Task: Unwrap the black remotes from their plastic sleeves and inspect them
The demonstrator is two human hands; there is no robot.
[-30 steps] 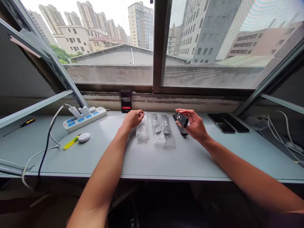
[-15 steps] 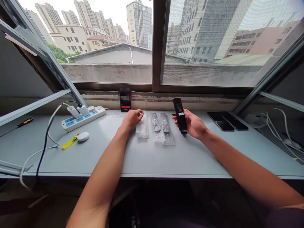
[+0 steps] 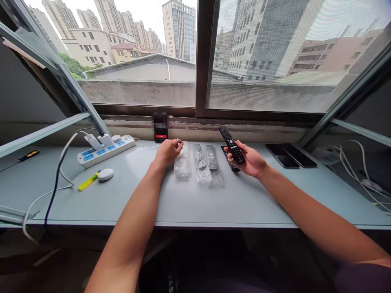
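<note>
My right hand (image 3: 252, 160) grips a black remote control (image 3: 231, 145), its button side turned up toward me and its far end tilted up to the left. Just beneath it, another black remote (image 3: 234, 168) lies on the table, partly covered from view. My left hand (image 3: 168, 152) rests on the table with loosely bent fingers apart, holding nothing that I can see. Beside its fingertips lies a crumpled clear plastic bag (image 3: 182, 167). Between the hands lie two dark remotes in clear bags, a left bagged remote (image 3: 200, 156) and a right bagged remote (image 3: 211, 158).
A phone (image 3: 161, 132) leans upright against the wall below the window. On the left are a power strip (image 3: 106, 152) with plugs and cables, a white round object (image 3: 105, 174) and a yellow cutter (image 3: 88, 181). Two dark phone-like slabs (image 3: 290, 156) lie at the right.
My right hand has turned the remote over, from its plain back with a white label to its button side. The remote on the table shows more now. My left hand has hardly moved.
</note>
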